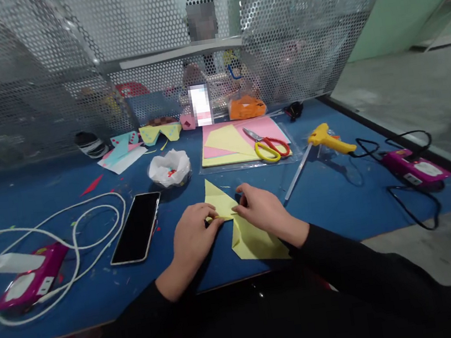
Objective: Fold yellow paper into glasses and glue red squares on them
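A folded sheet of yellow paper (256, 243) lies on the blue table near its front edge, with one pointed corner sticking up past my hands. My left hand (196, 232) is closed on the paper's left side, thumb and fingers pinching a narrow folded edge. On the other side, my right hand (262, 208) rests over the paper with its fingers bent together at the middle crease; the fingertips partly cover what they grip. Part of the sheet is hidden beneath my right hand and wrist.
Beyond my hands, scissors (268, 146) lie on pink and yellow sheets (225, 141). A yellow glue gun (330, 140) stands right, wired to a purple power strip (414, 167). Leftward are a phone (137, 229), a white-lined bowl (169, 168), a white cable (75, 235) and another power strip (35, 279).
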Available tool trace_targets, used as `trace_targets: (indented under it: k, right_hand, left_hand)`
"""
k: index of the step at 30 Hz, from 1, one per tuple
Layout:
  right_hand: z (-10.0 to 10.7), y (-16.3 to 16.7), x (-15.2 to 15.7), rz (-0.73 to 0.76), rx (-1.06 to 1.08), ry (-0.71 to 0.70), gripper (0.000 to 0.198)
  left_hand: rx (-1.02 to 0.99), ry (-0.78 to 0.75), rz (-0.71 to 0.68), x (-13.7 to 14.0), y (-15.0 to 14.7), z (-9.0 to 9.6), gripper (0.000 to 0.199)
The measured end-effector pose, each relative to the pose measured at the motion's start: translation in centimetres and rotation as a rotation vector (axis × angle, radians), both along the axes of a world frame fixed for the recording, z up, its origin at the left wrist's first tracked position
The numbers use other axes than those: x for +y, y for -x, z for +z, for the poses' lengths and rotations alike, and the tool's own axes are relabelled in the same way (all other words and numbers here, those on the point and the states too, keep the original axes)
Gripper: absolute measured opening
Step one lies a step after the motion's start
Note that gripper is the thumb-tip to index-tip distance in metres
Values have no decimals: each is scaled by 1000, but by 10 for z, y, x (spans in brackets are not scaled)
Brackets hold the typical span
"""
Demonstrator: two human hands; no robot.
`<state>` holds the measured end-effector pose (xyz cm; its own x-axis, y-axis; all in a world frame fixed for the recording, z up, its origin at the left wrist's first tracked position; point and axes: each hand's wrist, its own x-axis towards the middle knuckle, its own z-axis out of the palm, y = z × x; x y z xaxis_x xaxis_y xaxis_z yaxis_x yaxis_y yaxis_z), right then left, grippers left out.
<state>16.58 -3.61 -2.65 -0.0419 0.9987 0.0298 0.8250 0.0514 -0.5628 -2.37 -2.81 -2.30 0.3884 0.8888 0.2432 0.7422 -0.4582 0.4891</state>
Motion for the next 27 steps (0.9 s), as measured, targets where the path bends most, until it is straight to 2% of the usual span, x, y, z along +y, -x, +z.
trace_targets:
  k: [5,11,15,19,23,27]
  right_hand:
    - [4,3,8,-34,37,7,20]
    - [10,-6,10,-83,177,-35,39]
    - [6,-11,5,-13,217,-57,33]
    - [12,-20,-6,-22,115,-183,37]
    - [31,-60,-6,-197,-140,-303,43]
    - [41,-130,11,-496,-409,-286,45]
  left_hand:
    - [-108,40,5,11,7,1,10]
    - [-247,-7,92,12,12,10,15]
    - [-241,-126,152,1,10,13,15]
    - [-163,-171,155,-5,10,8,11]
    - [-75,-107,155,-1,14,1,12]
    - [54,-61,162,2,14,0,15]
